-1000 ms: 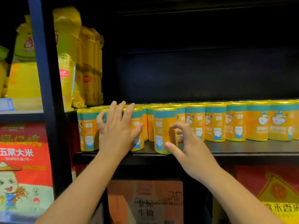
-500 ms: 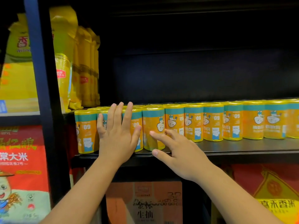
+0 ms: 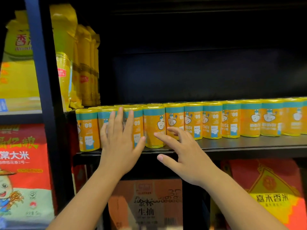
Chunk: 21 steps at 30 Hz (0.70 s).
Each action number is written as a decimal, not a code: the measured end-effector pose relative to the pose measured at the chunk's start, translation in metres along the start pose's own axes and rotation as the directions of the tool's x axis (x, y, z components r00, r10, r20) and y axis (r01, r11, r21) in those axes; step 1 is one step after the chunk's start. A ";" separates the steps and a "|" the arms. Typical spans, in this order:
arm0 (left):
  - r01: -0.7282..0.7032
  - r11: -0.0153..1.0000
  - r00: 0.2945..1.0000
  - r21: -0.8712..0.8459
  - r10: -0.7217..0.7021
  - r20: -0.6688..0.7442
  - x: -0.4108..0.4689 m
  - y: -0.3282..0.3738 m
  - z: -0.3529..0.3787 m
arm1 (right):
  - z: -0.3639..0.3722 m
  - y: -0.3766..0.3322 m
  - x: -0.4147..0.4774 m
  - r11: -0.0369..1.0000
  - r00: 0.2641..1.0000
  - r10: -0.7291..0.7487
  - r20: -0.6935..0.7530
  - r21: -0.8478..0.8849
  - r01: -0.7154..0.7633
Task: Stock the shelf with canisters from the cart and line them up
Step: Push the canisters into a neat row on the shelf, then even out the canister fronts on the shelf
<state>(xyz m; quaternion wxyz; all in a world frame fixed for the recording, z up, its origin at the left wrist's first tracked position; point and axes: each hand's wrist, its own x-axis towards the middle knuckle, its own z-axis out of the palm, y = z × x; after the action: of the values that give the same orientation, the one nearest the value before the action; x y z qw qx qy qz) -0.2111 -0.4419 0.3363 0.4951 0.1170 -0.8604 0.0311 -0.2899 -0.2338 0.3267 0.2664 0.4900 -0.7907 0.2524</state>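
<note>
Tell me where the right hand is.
In the head view, the right hand is mid-frame at the front edge of the shelf, touching a canister just right of the left hand.

head camera faces the shelf (image 3: pixel 232 144) close up, level

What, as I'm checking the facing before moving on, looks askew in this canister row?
Nothing is tipped or spilled, but labels face unevenly: the canister at the right hand's fingertips shows its cartoon figure, its right neighbours show number panels, and it seems to stand slightly forward of them.
</note>
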 end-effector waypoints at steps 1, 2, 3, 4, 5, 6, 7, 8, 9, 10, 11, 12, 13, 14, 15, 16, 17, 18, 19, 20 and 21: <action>-0.014 0.999 1.000 -0.038 0.013 -0.012 -0.012 0.002 -0.001 | 0.002 0.001 -0.008 1.000 0.998 -0.029 -0.055 -0.001 0.029; -0.032 0.997 0.999 -0.070 0.030 -0.026 -0.023 0.004 -0.003 | 0.004 0.003 -0.017 0.999 0.992 -0.052 -0.118 -0.003 0.052; -0.053 0.994 0.998 -0.097 0.050 -0.041 -0.038 0.006 -0.003 | 0.007 0.006 -0.029 0.998 0.981 -0.062 -0.182 0.009 0.065; -0.082 0.990 0.995 -0.117 0.075 -0.060 -0.049 0.007 -0.004 | 0.011 0.009 -0.040 0.996 0.964 -0.073 -0.254 0.029 0.083; -0.104 0.985 0.994 -0.140 0.096 -0.059 -0.065 0.008 -0.002 | 0.017 0.011 -0.057 0.994 0.950 -0.067 -0.306 0.060 0.089; -0.117 0.979 0.993 -0.166 0.110 -0.053 -0.080 0.009 -0.001 | 0.024 0.015 -0.073 0.992 0.936 -0.063 -0.347 0.077 0.096; -0.125 0.974 0.992 -0.188 0.122 -0.028 -0.095 0.009 0.002 | 0.032 0.018 -0.089 0.993 0.933 -0.055 -0.357 0.082 0.090; -0.124 0.970 0.991 -0.207 0.130 0.013 -0.114 0.011 0.008 | 0.044 0.024 -0.109 0.994 0.941 -0.034 -0.337 0.084 0.066; -0.130 0.969 0.988 -0.211 0.144 0.055 -0.130 0.011 0.015 | 0.055 0.031 -0.125 0.996 0.952 -0.014 -0.306 0.082 0.041; -0.129 0.968 0.981 -0.216 0.157 0.116 -0.151 0.013 0.024 | 0.068 0.036 -0.146 0.996 0.967 0.022 -0.253 0.087 0.000; -0.122 0.969 0.972 -0.216 0.161 0.170 -0.170 0.013 0.032 | 0.079 0.042 -0.163 0.995 0.976 0.060 -0.207 0.089 -0.042; -0.113 0.971 0.958 -0.212 0.163 0.236 -0.187 0.014 0.040 | 0.088 0.047 -0.180 0.992 0.983 0.101 -0.152 0.094 -0.088; -0.092 0.974 0.937 -0.207 0.155 0.314 -0.208 0.016 0.048 | 0.098 0.050 -0.201 0.984 0.984 0.151 -0.090 0.106 -0.141; -0.076 0.977 0.913 -0.198 0.148 0.380 -0.222 0.016 0.055 | 0.105 0.053 -0.215 0.976 0.981 0.189 -0.041 0.114 -0.183; -0.051 0.981 0.882 -0.188 0.132 0.452 -0.241 0.019 0.060 | 0.111 0.053 -0.234 0.965 0.973 0.228 0.024 0.128 -0.229; -0.029 0.985 0.859 -0.172 0.113 0.500 -0.255 0.021 0.064 | 0.115 0.052 -0.248 0.955 0.964 0.257 0.072 0.134 -0.265; -0.018 0.987 0.834 -0.157 0.102 0.543 -0.267 0.023 0.067 | 0.118 0.051 -0.259 0.948 0.953 0.276 0.123 0.130 -0.291; 0.000 0.988 0.808 -0.154 0.091 0.583 -0.284 0.027 0.071 | 0.123 0.051 -0.275 0.941 0.938 0.294 0.182 0.118 -0.317; 0.016 0.988 0.789 -0.156 0.083 0.608 -0.294 0.030 0.073 | 0.127 0.050 -0.284 0.935 0.923 0.310 0.228 0.104 -0.339; 0.039 0.987 0.769 -0.157 0.071 0.636 -0.308 0.032 0.075 | 0.132 0.049 -0.298 0.924 0.902 0.329 0.281 0.101 -0.368; 0.052 0.987 0.761 -0.153 0.060 0.646 -0.319 0.032 0.075 | 0.136 0.047 -0.307 0.912 0.882 0.350 0.315 0.103 -0.398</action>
<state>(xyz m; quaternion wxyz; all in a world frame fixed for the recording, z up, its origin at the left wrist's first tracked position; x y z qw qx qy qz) -0.1280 -0.3689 0.0260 0.1746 0.0785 -0.9782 -0.0801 -0.2405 -0.1079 0.0154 0.0526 0.3797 -0.8773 0.2889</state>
